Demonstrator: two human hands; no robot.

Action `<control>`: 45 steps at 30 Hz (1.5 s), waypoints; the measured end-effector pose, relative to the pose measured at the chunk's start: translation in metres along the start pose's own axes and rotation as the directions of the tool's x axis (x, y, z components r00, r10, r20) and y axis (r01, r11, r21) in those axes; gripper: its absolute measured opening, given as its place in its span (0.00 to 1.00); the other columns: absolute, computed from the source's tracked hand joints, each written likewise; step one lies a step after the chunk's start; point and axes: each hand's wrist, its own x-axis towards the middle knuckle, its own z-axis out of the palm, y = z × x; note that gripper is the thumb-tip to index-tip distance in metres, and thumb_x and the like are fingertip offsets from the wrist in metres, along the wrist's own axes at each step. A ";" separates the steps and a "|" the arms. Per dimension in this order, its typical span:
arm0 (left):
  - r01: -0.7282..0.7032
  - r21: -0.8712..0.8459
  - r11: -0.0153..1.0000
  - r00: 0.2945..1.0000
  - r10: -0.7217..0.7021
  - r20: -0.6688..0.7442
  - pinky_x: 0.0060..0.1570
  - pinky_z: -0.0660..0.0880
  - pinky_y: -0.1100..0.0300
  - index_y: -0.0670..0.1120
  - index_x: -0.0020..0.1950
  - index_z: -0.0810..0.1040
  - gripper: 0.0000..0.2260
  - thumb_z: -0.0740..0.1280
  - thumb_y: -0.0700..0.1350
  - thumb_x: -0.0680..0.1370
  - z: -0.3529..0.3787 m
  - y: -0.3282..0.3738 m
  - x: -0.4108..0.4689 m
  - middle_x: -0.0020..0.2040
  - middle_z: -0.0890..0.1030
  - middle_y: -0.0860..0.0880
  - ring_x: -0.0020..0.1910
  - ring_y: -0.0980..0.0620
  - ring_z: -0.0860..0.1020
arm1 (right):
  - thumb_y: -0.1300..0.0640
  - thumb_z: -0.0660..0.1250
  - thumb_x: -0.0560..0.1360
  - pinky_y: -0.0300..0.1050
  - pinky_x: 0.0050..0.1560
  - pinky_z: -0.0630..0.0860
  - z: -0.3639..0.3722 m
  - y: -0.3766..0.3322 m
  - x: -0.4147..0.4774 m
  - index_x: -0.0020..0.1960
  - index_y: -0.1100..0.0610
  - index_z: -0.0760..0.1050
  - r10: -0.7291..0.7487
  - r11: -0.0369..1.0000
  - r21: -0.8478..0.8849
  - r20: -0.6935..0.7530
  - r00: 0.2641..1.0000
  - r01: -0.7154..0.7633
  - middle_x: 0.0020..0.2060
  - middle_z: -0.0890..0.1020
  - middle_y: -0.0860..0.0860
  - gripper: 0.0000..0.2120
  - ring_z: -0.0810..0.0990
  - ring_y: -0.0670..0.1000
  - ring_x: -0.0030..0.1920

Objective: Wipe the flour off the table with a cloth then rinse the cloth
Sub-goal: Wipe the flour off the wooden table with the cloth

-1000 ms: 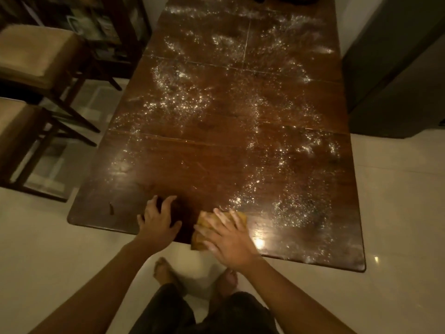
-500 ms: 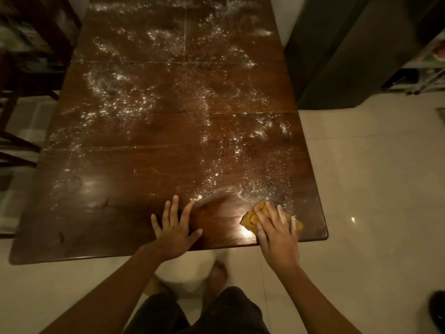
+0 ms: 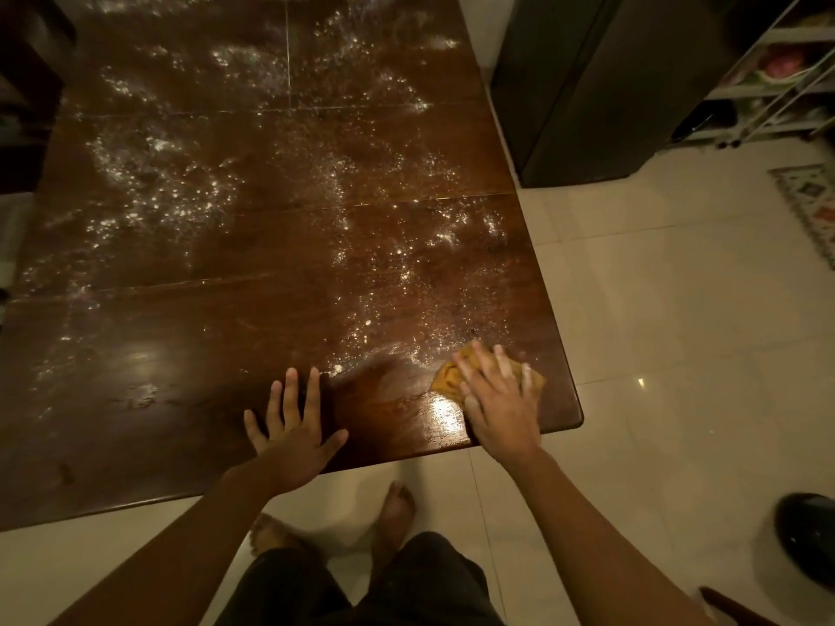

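A dark wooden table (image 3: 189, 336) fills the view, dusted with white flour (image 3: 384, 273) over most of its top. Near its front right corner my right hand (image 3: 497, 399) presses flat on a crumpled orange-yellow cloth (image 3: 449, 377), which shows at the fingertips on both sides. A wiped, shiny patch lies between my hands. My left hand (image 3: 293, 426) rests flat on the table's front edge, fingers spread, holding nothing.
A tall dark cabinet (image 3: 601, 83) stands close to the table's right side. A white wire rack (image 3: 777, 74) is at the far right, a patterned mat (image 3: 813, 205) below it. A dark round object (image 3: 809, 535) sits on the pale tiled floor at lower right.
My right hand has slid the cloth to the right along the front edge, from the middle to near the right corner, leaving a cleared streak. My left hand and view shifted right too.
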 end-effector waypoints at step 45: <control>0.026 -0.048 0.998 0.989 -0.019 0.145 0.67 0.33 0.35 0.59 0.68 0.20 0.43 0.55 0.68 0.76 -0.009 0.003 0.002 0.65 0.18 0.55 0.69 0.51 0.24 | 0.58 0.60 0.82 0.61 0.79 0.47 -0.032 -0.110 0.207 0.76 0.48 0.65 0.156 0.980 0.151 -0.158 0.975 -0.132 0.79 0.61 0.54 0.23 0.54 0.59 0.80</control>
